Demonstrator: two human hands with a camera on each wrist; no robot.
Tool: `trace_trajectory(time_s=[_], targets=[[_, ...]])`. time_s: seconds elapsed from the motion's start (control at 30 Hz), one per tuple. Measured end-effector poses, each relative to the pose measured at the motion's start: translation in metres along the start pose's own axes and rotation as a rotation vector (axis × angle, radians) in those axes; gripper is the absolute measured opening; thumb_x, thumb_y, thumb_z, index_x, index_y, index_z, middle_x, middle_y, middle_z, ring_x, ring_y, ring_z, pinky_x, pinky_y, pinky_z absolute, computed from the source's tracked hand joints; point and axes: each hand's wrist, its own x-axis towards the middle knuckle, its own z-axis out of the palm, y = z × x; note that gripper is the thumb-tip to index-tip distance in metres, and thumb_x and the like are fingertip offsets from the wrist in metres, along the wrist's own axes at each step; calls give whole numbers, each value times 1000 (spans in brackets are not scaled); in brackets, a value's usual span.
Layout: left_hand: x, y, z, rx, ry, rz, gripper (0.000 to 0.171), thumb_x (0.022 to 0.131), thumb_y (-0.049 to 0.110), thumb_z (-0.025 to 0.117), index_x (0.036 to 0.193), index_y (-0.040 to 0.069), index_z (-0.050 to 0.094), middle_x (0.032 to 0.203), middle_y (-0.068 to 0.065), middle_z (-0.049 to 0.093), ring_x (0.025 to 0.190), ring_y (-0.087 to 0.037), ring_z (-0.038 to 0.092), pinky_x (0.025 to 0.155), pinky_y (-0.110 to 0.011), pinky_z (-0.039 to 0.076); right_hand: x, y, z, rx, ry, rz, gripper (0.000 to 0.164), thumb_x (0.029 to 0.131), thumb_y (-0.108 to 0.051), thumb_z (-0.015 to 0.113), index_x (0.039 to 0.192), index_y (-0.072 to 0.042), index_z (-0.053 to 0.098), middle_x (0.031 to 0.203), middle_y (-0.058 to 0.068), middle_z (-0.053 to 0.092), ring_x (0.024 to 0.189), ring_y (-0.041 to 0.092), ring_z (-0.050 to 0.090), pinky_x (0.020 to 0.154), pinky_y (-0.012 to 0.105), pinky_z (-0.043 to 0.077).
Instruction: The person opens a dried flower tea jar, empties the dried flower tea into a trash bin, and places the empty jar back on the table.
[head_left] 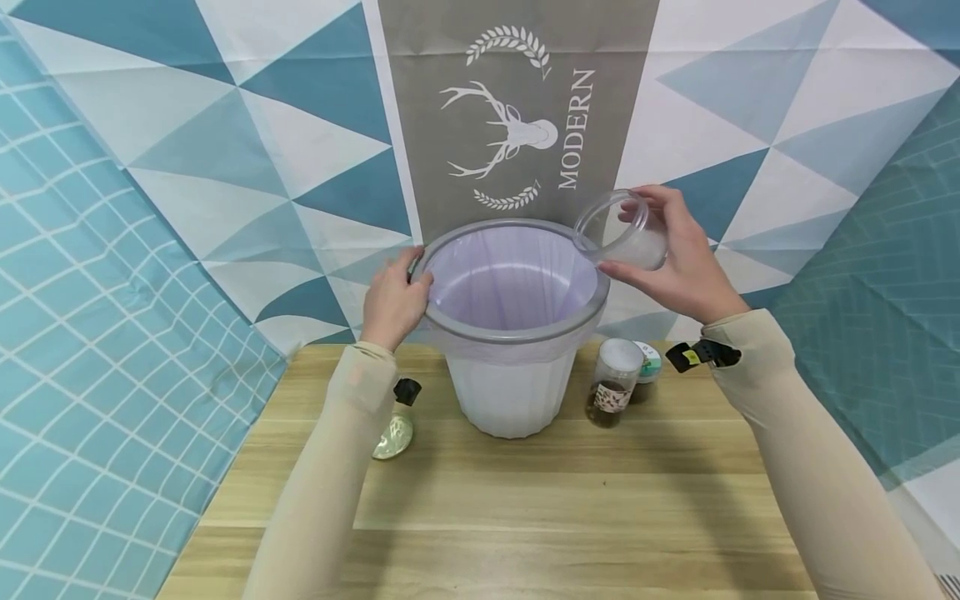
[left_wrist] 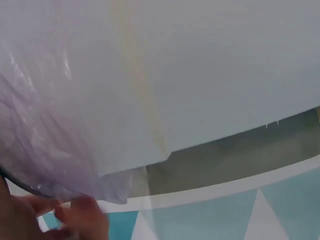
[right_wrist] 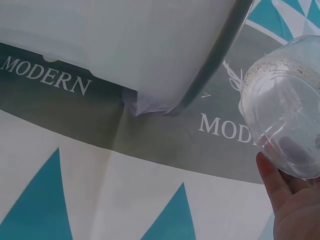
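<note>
A white trash can (head_left: 510,400) with a grey rim stands on the wooden table, lined with a pale purple bag (head_left: 510,279). At its left side, my left hand (head_left: 392,302) grips the rim; the left wrist view shows curled fingers (left_wrist: 87,217) beside the bag's overhang. My right hand (head_left: 686,262) holds a clear plastic jar (head_left: 643,246) tilted on its side at the can's right rim, its open mouth toward the can. In the right wrist view a band of brownish specks clings inside the jar (right_wrist: 280,100).
Right of the can stands a clear jar with a white lid and dark contents (head_left: 611,383), with a green-and-white lidded jar (head_left: 648,360) behind it. A shiny greenish round object (head_left: 395,437) lies partly hidden by the left forearm. A patterned cloth (head_left: 315,167) hangs behind.
</note>
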Motion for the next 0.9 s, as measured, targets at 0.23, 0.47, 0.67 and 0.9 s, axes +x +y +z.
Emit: trace_trajectory(time_s=[0.23,0.47,0.67,0.9], targets=[[-19,31,6,77,252,337,46,103,29,56,148,15,58,129,-18,57,114,-36,53,93,-52,46,-16,4,-2,34,16,-23,98,81,-8,87,159,-29,31,141,8,57,134,17,54,112,16,35],[-69,85,43,1,111,769,63,95,16,67,153,3,47,140,-16,62,131,-33,57,117,-45,41,-34,1,-2,40,36,-87,108,77,2,87,162,-30,29,142,10,58,130,3,52,109,14,37],[-99,106,72,-55,-12,918,79,94,12,69,158,-10,27,156,-23,49,141,-34,53,124,-37,34,-52,-4,-2,46,54,-163,112,69,7,89,162,-15,31,142,13,58,133,2,54,97,16,43],[-113,109,101,-124,-66,962,102,93,12,71,161,-11,-1,161,-29,38,150,-32,41,126,-33,28,-74,1,-4,69,46,-165,116,62,15,89,160,-8,31,146,11,50,134,1,52,99,15,41]])
